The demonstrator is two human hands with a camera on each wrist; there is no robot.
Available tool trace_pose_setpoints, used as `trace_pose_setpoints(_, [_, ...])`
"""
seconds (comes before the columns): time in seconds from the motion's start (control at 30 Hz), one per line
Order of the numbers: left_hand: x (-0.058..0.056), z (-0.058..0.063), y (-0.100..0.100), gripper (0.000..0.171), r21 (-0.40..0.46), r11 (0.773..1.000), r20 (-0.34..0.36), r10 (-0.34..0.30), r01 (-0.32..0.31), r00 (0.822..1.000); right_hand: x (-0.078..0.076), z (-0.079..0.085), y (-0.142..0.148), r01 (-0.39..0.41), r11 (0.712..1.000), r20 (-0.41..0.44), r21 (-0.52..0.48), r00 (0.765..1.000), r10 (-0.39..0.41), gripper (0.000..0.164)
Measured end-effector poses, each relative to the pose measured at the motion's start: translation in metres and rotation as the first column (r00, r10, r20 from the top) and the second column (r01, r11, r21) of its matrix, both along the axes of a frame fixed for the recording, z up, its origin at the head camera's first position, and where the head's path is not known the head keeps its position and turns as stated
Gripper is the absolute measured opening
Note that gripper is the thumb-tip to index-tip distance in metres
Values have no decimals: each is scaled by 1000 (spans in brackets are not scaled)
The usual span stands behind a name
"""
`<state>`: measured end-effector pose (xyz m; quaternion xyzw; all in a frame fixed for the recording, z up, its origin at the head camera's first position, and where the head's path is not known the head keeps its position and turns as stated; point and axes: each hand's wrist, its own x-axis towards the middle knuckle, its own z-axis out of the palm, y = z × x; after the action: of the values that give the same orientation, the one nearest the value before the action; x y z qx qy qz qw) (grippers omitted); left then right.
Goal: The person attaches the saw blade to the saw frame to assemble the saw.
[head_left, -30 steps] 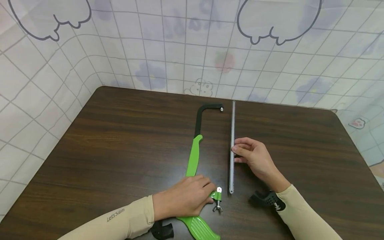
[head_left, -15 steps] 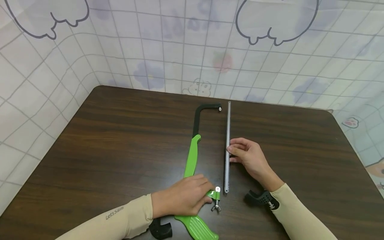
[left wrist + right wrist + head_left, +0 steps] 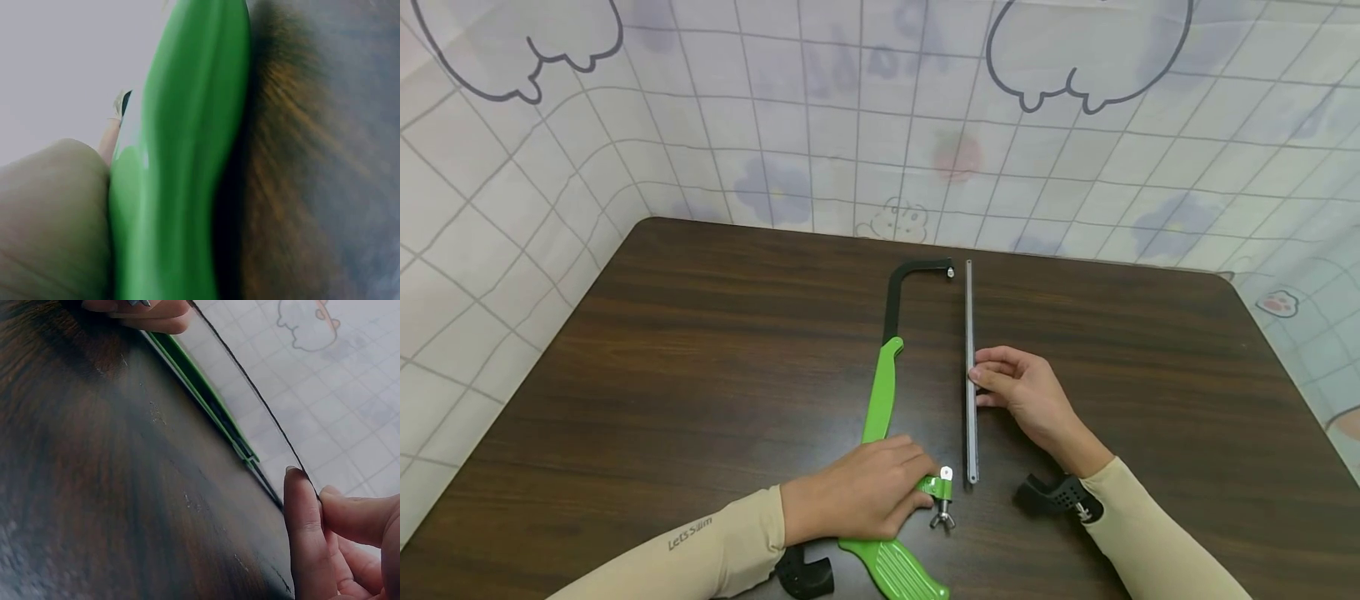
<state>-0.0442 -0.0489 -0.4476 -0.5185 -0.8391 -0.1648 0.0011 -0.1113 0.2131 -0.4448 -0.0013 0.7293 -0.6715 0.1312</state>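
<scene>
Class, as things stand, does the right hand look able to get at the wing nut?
Probably not: the right hand is pinching the blade. Once that is put down, likely yes: the wing nut looks uncovered.

Grey blade (image 3: 970, 329) now nearer the green saw frame (image 3: 882, 392), far end further left

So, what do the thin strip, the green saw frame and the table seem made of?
Thin strip: probably metal, from its silvery-grey sheen. Green saw frame: smooth, glossy; painted metal or plastic, unclear which. Table: dark brown grain, so wood or wood-look laminate.
</scene>
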Motion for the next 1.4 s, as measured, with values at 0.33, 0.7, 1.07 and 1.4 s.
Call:
trace_pose_setpoints(0.33, [0,-1,1,26,-11,1000,29,12,-11,1000,-2,1,-1,-4,1000,11,11,1000,4,42])
trace_pose_setpoints(0.7, [0,0,0,25,-18,1000,25,16,-15,1000,-3,3,-2,-15,999,10,35,1000,14,42])
trace_pose_setpoints(1.07, [-1,-2,1,25,-20,1000,26,14,-13,1000,-6,1,-3,-8,998,24,66,1000,6,43])
trace_pose_setpoints(1.4, [0,-2,0,24,-9,1000,23,12,-12,1000,-6,2,-3,-18,997,23,81,1000,16,43])
